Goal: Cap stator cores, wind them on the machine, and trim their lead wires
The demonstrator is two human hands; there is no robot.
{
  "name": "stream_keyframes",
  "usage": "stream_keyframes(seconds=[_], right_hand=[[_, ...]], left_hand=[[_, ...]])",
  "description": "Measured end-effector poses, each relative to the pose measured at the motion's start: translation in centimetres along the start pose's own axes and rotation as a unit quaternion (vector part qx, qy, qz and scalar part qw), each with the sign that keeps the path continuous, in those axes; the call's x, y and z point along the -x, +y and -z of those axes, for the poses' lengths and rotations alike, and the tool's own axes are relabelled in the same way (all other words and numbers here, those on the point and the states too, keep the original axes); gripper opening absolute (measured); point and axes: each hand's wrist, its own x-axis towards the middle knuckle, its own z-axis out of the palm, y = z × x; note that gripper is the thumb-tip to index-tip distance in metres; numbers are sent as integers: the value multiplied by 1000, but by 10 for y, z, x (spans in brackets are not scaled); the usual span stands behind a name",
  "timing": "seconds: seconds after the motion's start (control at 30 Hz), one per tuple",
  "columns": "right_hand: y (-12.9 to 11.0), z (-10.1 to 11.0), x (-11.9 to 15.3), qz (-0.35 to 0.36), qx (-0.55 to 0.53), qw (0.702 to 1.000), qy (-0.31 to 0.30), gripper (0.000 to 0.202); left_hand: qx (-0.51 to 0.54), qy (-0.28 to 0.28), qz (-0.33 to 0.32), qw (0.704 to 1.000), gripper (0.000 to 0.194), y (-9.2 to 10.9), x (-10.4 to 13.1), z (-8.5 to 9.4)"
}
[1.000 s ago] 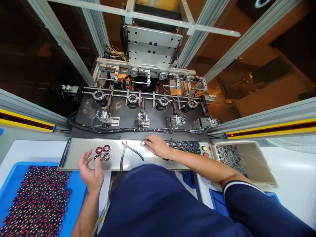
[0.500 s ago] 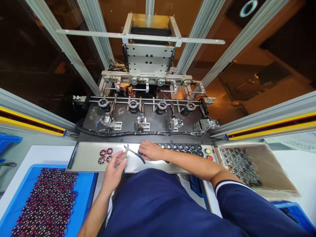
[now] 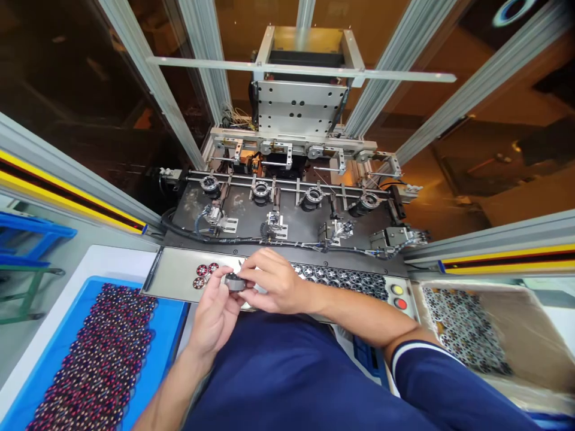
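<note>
A small round grey part (image 3: pixel 234 283) with a dark top is held up between my two hands, above the metal ledge (image 3: pixel 173 269). My left hand (image 3: pixel 214 308) grips it from the left, thumb and fingers closed round its side. From the right, my right hand (image 3: pixel 276 281) pinches its edge; those fingertips are partly hidden. Behind my hands only the tip of a pair of cutting pliers (image 3: pixel 240 263) shows. Several red-and-dark wound rotors (image 3: pixel 202 270) lie on the ledge to the left. Rows of black-and-silver round parts (image 3: pixel 344 278) sit to the right, partly behind my right arm.
A machine with several ring-shaped holders (image 3: pixel 313 196) stands behind the ledge. Yellow (image 3: pixel 397 290) and red (image 3: pixel 401 304) buttons are at its right end. A blue tray (image 3: pixel 173 311) of wound parts is at left; a lined box (image 3: pixel 521 317) of metal parts is at right.
My right hand has lifted the round grey part off the ledge and brought it left. My left hand has closed on it too. The camera view has shifted left.
</note>
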Motion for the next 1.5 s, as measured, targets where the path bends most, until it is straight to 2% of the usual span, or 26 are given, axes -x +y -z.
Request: stream_keyframes(seconds=[0.13, 0.2, 0.27, 0.33, 0.43, 0.53, 0.6, 0.67, 0.77, 0.83, 0.87, 0.9, 0.93, 0.97, 1.03, 1.1, 1.17, 1.27, 1.5], right_hand=[[0, 1, 4, -1, 21, 1000, 15, 11], [1, 7, 3, -17, -16, 1000, -15, 16], [5, 16, 0, -63, -100, 990, -71, 17], [10, 25, -4, -130, -211, 960, -133, 18], [19, 35, -10, -210, -360, 883, -216, 17], [22, 38, -11, -211, -432, 825, -296, 19], [22, 36, -9, -183, -439, 815, -331, 19], [24, 34, -8, -156, -433, 820, -341, 18], [45, 40, -19, -116, -395, 843, -346, 18], [80, 49, -37, -121, -296, 883, -345, 19], [103, 53, -47, -144, -217, 905, -335, 19], [127, 57, -58, -175, -130, 916, -338, 20], [153, 59, -67, -213, -46, 914, -342, 22], [178, 59, -75, -234, -13, 910, -342, 22], [219, 54, -86, -262, 28, 900, -348, 20], [247, 43, -88, -275, 45, 890, -360, 18], [260, 32, -86, -280, 59, 881, -377, 18], [265, 22, -80, -277, 74, 871, -400, 22], [275, 17, -78, -246, 104, 865, -425, 24]], left_hand=[[-6, 17, -24, 1000, 38, -5, -2, -1], [-16, 21, -30, 999, 36, -5, -3, 0], [-30, 16, -28, 999, 37, -3, -2, 3], [-59, -5, -18, 998, 39, -2, -1, 8], [-116, -49, 1, 992, 37, -2, 0, 18], [-162, -78, 27, 983, 38, -4, 2, 29], [-199, -83, 43, 975, 41, -4, 5, 36], [-249, -75, 30, 965, 44, -4, 7, 44], [-345, -17, -73, 936, 49, -5, -2, 60], [-418, 81, -173, 888, 52, -10, -18, 79], [-451, 144, -220, 853, 53, -14, -28, 91], [-471, 199, -252, 822, 55, -19, -39, 104], [-483, 238, -268, 799, 56, -26, -49, 117], [-492, 267, -275, 782, 57, -32, -57, 130], [-503, 301, -273, 763, 58, -46, -69, 152], [-512, 317, -268, 752, 58, -56, -73, 166], [-520, 319, -261, 748, 60, -62, -72, 172], [-532, 311, -249, 747, 61, -64, -70, 173], [-542, 304, -235, 747, 64, -61, -71, 172]])
